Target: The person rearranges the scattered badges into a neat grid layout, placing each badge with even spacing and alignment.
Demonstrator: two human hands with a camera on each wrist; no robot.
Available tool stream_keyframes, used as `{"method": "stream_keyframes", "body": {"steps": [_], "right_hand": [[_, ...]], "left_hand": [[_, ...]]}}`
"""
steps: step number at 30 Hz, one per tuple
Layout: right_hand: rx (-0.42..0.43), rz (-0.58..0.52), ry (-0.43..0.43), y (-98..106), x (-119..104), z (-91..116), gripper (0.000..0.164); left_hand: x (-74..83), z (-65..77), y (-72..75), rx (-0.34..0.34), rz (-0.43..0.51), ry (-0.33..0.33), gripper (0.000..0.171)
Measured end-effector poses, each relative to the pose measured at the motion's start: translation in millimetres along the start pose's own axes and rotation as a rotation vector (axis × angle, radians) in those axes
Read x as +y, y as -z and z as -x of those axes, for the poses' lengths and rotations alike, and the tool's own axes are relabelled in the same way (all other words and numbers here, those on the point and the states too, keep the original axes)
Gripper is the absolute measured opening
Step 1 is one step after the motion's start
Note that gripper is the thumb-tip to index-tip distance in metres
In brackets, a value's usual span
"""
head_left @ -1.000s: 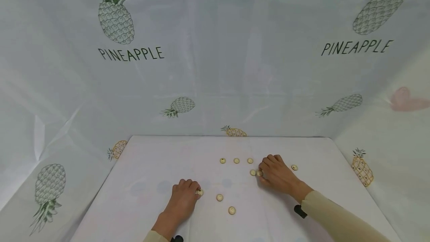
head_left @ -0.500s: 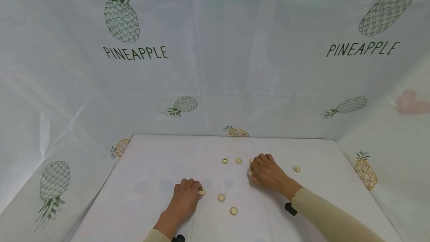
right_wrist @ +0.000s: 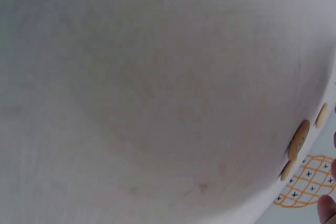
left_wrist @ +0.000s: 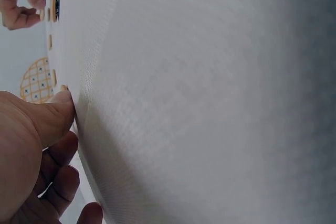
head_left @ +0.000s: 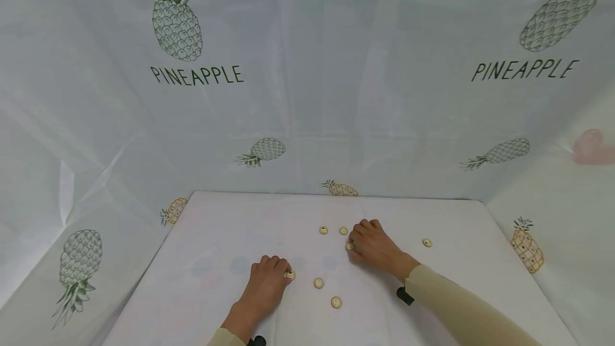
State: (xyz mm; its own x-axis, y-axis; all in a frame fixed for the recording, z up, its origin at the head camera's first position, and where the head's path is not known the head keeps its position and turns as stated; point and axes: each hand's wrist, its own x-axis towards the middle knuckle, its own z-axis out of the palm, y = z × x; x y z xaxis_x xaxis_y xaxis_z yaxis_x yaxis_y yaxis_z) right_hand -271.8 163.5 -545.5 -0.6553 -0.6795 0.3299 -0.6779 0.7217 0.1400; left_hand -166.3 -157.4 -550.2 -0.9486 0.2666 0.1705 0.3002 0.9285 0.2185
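Note:
My left hand (head_left: 267, 283) is at the front left of the white table, its thumb and fingertip pinching a small round wooden button (head_left: 290, 275) close over the surface. In the left wrist view only the edge of that button (left_wrist: 64, 87) shows past the thumb. My right hand (head_left: 372, 244) pinches another wooden button (head_left: 350, 246) at its fingertips, just in front of a row at the back. Two buttons of that row show, a left one (head_left: 323, 230) and a right one (head_left: 343, 230); the right hand covers the spot beside them.
Between the hands lie a button (head_left: 318, 283) and a nearer button (head_left: 336, 302). One more button (head_left: 427, 242) lies apart, right of my right hand. A pineapple-printed sheet (head_left: 307, 95) rises behind and beside the table (head_left: 230, 218).
My right hand has slid left with its button, covering the third button of the back row. The button that lay beside its fingertips no longer shows. The left hand has stayed put.

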Motion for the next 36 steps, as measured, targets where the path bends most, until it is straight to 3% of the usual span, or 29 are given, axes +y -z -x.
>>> {"method": "stream_keyframes", "body": {"steps": [21, 36], "right_hand": [[-0.049, -0.041, -0.023, -3.5, -7.6, -4.6, 0.019], [0.021, -0.023, 0.002, -7.0, -6.8, -3.8, 0.02]], "left_hand": [[-0.4, 0.0, 0.7, 0.0, 0.021, -0.004, 0.016], [3.6, -1.6, 1.2, -0.008, 0.0, 0.025, 0.016]]}}
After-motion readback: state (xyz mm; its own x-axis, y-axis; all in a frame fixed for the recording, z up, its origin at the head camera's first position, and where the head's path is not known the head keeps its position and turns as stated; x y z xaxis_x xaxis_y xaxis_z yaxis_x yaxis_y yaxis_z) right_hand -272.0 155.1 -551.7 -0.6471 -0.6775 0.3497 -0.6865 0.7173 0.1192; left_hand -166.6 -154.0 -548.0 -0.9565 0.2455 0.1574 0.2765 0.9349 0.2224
